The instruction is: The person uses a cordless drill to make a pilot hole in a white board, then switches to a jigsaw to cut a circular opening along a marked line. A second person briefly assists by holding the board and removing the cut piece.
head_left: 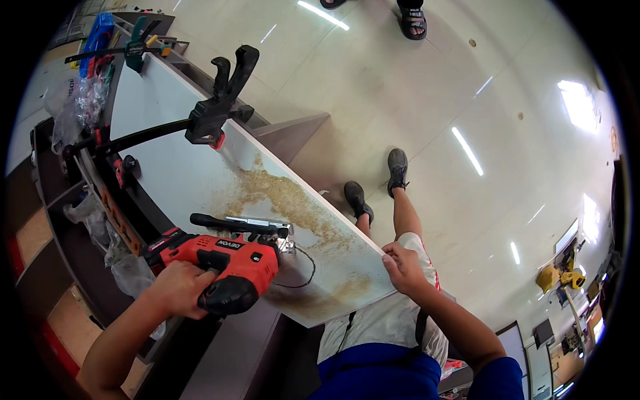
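A red and black cordless jigsaw (237,257) lies on its side, its metal shoe upright, near the low end of a white board (163,163). My left hand (177,290) is closed around the jigsaw's grip. Just right of the jigsaw, a dark curved line (313,263) runs across the board, a cut or a drawn mark; I cannot tell which. My right hand (403,267) pinches the board's right edge near its near corner. Brown sawdust (280,197) is strewn over the board's near half. The blade is not clearly visible.
A black bar clamp (217,110) grips the board's far right edge, with a green-black clamp (137,50) beyond it. Clear plastic bags (133,273) and dark shelving stand at left. A person's sandalled foot (413,23) shows on the tiled floor (373,80).
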`<state>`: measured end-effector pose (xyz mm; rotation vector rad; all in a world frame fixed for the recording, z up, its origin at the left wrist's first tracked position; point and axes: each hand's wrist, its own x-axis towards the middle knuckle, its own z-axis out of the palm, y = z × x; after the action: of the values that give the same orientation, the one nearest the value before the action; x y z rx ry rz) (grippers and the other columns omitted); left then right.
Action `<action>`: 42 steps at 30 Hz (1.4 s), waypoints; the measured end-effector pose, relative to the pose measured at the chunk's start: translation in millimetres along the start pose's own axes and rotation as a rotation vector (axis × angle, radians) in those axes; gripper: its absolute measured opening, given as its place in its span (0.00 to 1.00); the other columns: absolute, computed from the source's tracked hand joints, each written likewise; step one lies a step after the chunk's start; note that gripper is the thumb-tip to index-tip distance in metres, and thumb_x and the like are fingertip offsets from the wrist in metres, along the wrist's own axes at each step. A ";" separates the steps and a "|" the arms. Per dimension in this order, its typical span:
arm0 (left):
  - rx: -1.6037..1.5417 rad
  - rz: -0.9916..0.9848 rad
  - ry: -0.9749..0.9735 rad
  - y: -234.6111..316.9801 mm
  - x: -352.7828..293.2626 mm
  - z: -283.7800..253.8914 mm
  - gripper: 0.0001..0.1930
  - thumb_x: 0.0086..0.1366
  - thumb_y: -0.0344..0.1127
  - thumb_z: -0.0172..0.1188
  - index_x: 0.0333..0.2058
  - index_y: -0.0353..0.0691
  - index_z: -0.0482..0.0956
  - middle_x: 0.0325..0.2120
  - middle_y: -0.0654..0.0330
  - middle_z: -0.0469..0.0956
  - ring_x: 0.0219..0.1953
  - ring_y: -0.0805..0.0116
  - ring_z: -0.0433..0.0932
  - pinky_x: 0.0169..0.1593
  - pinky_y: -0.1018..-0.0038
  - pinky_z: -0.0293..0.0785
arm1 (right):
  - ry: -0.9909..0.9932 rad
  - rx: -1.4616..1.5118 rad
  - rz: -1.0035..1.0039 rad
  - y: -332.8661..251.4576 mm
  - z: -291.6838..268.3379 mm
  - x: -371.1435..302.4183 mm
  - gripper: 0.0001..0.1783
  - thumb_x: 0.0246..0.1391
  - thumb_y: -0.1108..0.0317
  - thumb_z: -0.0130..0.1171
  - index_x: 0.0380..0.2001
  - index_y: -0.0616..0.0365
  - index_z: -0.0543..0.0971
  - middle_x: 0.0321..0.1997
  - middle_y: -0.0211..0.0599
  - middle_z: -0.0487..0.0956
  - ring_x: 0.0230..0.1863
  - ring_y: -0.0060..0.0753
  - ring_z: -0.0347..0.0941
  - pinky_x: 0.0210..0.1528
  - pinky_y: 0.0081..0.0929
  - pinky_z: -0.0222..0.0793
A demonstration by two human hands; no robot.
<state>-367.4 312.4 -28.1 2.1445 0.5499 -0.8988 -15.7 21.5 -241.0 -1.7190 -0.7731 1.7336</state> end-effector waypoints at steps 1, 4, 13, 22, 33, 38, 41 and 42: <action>-0.002 0.017 0.006 -1.3 -0.9 1.9 0.21 0.43 0.40 0.68 0.38 0.39 0.80 0.18 0.56 0.77 0.24 0.52 0.80 0.30 0.61 0.76 | -0.001 0.020 0.000 -2.4 -0.2 -1.4 0.15 0.64 0.63 0.59 0.45 0.65 0.76 0.36 0.56 0.83 0.39 0.58 0.82 0.42 0.43 0.76; 0.012 0.049 -0.027 1.8 3.1 -8.0 0.21 0.43 0.39 0.68 0.38 0.39 0.79 0.18 0.58 0.76 0.22 0.52 0.79 0.29 0.61 0.75 | 0.039 -0.182 -0.136 -6.4 -2.2 1.7 0.14 0.65 0.63 0.57 0.44 0.65 0.76 0.35 0.55 0.83 0.39 0.57 0.82 0.42 0.42 0.77; 0.087 0.127 -0.064 -0.7 9.6 -15.5 0.18 0.41 0.39 0.67 0.32 0.39 0.77 0.17 0.59 0.75 0.21 0.54 0.78 0.27 0.62 0.72 | 0.107 -0.238 -0.151 0.6 2.0 -3.1 0.15 0.65 0.61 0.57 0.45 0.63 0.75 0.34 0.55 0.83 0.36 0.58 0.81 0.38 0.45 0.76; 0.117 0.167 -0.086 3.2 16.0 -25.4 0.15 0.40 0.37 0.66 0.30 0.41 0.76 0.17 0.59 0.74 0.21 0.53 0.77 0.27 0.62 0.73 | 0.154 -0.284 -0.206 7.8 6.7 -5.0 0.13 0.65 0.62 0.56 0.44 0.61 0.75 0.32 0.52 0.83 0.32 0.57 0.81 0.35 0.45 0.74; 0.125 0.163 -0.091 4.6 16.6 -23.0 0.16 0.37 0.36 0.67 0.28 0.42 0.75 0.17 0.60 0.73 0.22 0.54 0.77 0.29 0.62 0.73 | 0.183 -0.375 -0.227 4.6 8.0 -7.2 0.11 0.67 0.62 0.54 0.34 0.58 0.76 0.20 0.48 0.77 0.24 0.57 0.77 0.29 0.47 0.70; 0.117 0.169 -0.088 6.2 19.0 -24.4 0.15 0.37 0.36 0.66 0.27 0.42 0.74 0.17 0.60 0.73 0.22 0.53 0.77 0.28 0.62 0.72 | 0.204 -0.455 -0.254 7.5 10.4 -8.3 0.15 0.68 0.60 0.53 0.28 0.57 0.74 0.17 0.48 0.74 0.22 0.57 0.74 0.27 0.50 0.67; 0.128 0.178 -0.097 7.4 19.4 -24.3 0.15 0.37 0.36 0.66 0.26 0.42 0.73 0.17 0.60 0.73 0.21 0.53 0.77 0.28 0.61 0.72 | 0.208 -0.465 -0.250 7.3 10.6 -9.9 0.16 0.68 0.60 0.53 0.28 0.57 0.74 0.17 0.48 0.74 0.22 0.57 0.74 0.27 0.50 0.67; 0.137 0.176 -0.100 7.8 19.7 -24.6 0.15 0.37 0.36 0.66 0.26 0.43 0.73 0.17 0.60 0.73 0.21 0.53 0.77 0.27 0.61 0.72 | 0.208 -0.466 -0.249 7.5 11.0 -9.8 0.16 0.68 0.60 0.54 0.28 0.57 0.74 0.17 0.48 0.74 0.21 0.57 0.74 0.27 0.50 0.67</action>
<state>-339.0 328.2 -27.1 2.2154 0.2513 -0.9626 -26.6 9.2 -239.9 -1.9588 -1.3057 1.2476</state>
